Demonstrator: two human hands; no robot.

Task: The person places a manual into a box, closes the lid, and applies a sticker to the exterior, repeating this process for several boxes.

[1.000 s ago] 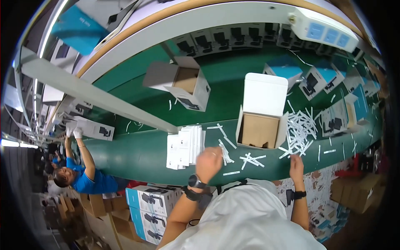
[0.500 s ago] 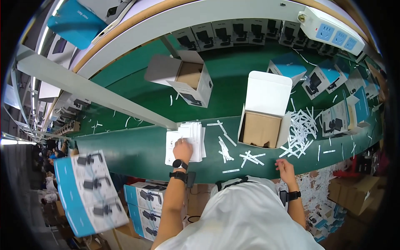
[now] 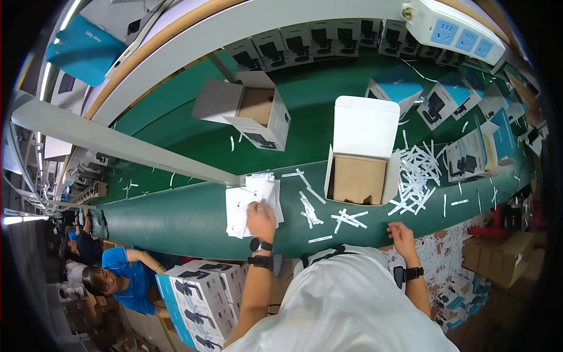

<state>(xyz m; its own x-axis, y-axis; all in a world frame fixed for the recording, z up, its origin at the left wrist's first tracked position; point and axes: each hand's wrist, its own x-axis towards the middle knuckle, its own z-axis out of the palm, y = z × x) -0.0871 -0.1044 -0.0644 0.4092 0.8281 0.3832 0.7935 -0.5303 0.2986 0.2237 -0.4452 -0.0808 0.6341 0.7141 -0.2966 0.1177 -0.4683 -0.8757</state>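
Observation:
My left hand (image 3: 261,220) is on the pile of white printed leaflets (image 3: 237,212) near the table's front edge, its fingers bent and pinched at the top sheets. Part of the pile is hidden under that hand. My right hand (image 3: 402,236) hangs at the table edge, holding nothing, with its fingers loosely curled and thumb apart. Ahead of it stands an open white carton (image 3: 365,126) with its lid raised and a brown cardboard insert (image 3: 359,179) inside. Paper strips (image 3: 349,220) lie between the leaflets and the carton.
A larger strip heap (image 3: 417,176) is right of the carton. Another open box (image 3: 258,111) stands further back, and blue-and-white boxes (image 3: 469,158) stand at the right. A metal post (image 3: 129,141) slants across the left. A person in blue (image 3: 126,276) leans behind stacked boxes (image 3: 196,302).
My left hand has moved right and slightly nearer me over the leaflets. Boxes at the left have shifted, and the person in blue now shows behind them. My right hand stays put.

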